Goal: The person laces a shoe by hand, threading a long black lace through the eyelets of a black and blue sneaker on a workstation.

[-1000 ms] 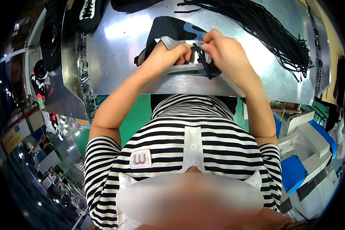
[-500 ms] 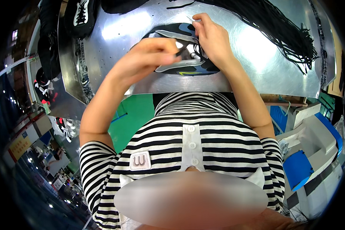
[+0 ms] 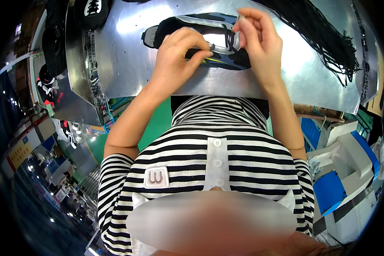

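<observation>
Two hands met over a black and grey sports shoe with a silver side panel [image 3: 192, 30], which lay on its side on the shiny sheet-metal surface [image 3: 128, 64] in the upper middle of the frame. Its long axis ran left to right across the picture, the heel end toward the upper left and the laced part under the fingers. The left hand [image 3: 179, 57] sat directly on top of the shoe, fingers curled down and closed against its middle, pressing or pinching there; what exactly it held was hidden under the fingers. The right hand [image 3: 256, 38] stood just to the right of it, raised a little above the shoe, thumb and forefinger pinched shut on the end of a thin black shoelace [image 3: 231, 42] that led down into the eyelets. A loose bundle of black laces [image 3: 324, 38] lay well apart at the upper right. The left hand was the nearer to the shoe's body.
</observation>
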Demonstrator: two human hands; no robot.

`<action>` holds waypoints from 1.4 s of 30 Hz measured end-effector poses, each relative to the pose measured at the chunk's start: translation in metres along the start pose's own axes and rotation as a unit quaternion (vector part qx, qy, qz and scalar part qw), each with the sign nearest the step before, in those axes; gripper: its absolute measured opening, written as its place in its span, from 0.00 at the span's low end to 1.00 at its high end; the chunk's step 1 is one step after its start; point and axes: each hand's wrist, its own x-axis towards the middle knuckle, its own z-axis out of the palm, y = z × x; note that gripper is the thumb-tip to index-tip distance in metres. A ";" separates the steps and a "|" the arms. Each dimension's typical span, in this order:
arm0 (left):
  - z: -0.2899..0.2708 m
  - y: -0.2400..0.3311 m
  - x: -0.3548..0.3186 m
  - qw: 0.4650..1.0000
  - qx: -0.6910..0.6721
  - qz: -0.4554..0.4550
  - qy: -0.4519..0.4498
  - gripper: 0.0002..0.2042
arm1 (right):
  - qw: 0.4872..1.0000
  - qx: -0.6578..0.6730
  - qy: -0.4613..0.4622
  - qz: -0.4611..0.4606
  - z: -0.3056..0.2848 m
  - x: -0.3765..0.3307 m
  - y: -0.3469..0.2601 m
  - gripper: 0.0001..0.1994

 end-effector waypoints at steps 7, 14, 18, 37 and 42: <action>0.004 0.002 0.005 0.999 0.044 -0.015 0.007 0.11 | 0.992 -0.093 -0.083 0.006 -0.001 -0.057 0.004 0.08; 0.007 -0.001 0.004 0.999 0.023 -0.003 0.023 0.10 | 0.987 -0.125 -0.101 0.014 0.000 -0.054 0.008 0.08; 0.012 -0.006 0.004 0.999 -0.005 0.014 0.034 0.10 | 0.985 -0.131 -0.103 0.037 0.000 -0.050 0.007 0.07; 0.018 0.001 -0.006 0.999 -0.029 0.022 -0.008 0.09 | 0.969 -0.193 -0.126 0.086 -0.002 -0.046 0.004 0.10; 0.021 -0.004 -0.011 0.985 0.079 0.154 0.029 0.08 | 0.972 -0.200 -0.101 -0.069 -0.016 -0.028 -0.029 0.07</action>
